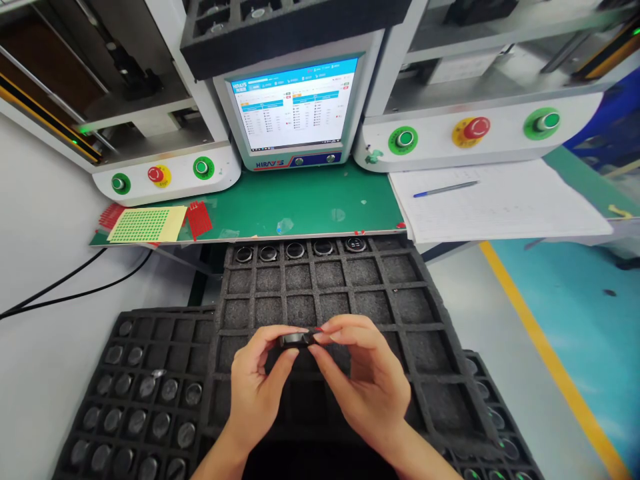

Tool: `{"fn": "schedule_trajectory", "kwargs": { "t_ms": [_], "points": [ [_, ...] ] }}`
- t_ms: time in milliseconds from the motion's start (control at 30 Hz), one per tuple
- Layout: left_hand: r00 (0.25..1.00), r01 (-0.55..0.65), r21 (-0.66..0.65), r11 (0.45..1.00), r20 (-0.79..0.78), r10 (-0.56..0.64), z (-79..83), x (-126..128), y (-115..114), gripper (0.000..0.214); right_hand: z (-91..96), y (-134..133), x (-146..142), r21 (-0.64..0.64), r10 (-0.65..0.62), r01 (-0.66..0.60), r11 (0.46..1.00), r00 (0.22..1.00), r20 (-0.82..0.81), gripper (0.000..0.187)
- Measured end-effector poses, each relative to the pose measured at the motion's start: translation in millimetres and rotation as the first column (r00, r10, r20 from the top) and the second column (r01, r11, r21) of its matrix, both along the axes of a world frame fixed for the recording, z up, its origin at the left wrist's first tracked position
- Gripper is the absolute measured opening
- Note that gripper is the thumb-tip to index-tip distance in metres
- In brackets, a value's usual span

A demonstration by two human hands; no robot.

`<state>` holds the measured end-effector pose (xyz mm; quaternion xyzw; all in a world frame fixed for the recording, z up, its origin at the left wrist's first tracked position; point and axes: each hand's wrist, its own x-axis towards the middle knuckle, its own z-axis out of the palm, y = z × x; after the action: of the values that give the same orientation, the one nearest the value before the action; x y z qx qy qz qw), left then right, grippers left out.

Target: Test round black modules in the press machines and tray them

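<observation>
Between my hands, above the black foam tray [340, 273], is a dark round watch case [296, 341] seen nearly edge-on. My left hand [260, 377] pinches its left side between thumb and fingers. My right hand [367, 373] closes its thumb and fingertips on the right end. A bit of red [320, 329] shows at the right fingertips; its kind cannot be made out. In the tray's far row sit several round watch cases [295, 251], one with lit marks on its face [355, 244].
A lower foam tray [165, 330] with several round pieces lies left, another [473, 357] right. The green bench [320, 200] carries a green-dotted sticker sheet [147, 225], red strips [199, 220], papers [500, 207] and a pen [445, 189]. Behind are a monitor [300, 107] and machines with buttons [405, 139].
</observation>
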<state>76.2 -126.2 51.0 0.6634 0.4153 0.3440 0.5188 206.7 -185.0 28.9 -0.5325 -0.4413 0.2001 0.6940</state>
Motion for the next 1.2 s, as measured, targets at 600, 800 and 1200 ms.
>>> {"fn": "schedule_trajectory", "kwargs": {
  "t_ms": [600,800,1200],
  "points": [
    [1.0,0.017,-0.038,0.999,-0.012,-0.017,-3.8,-0.4,0.4,0.013,0.1,0.2,6.3,-0.049,0.143,-0.153,0.987,0.977,-0.157,0.03],
    [1.0,0.017,-0.041,0.999,-0.009,-0.018,-3.2,0.1,-0.5,0.012,-0.5,0.1,3.6,-0.035,0.048,-0.053,0.998,0.99,-0.133,0.033],
    [0.999,0.015,-0.008,1.0,0.03,-0.015,-2.3,0.0,-3.1,0.019,3.8,-1.9,2.1,-0.025,-0.03,0.028,0.999,0.997,-0.068,0.032]
  ]
}}
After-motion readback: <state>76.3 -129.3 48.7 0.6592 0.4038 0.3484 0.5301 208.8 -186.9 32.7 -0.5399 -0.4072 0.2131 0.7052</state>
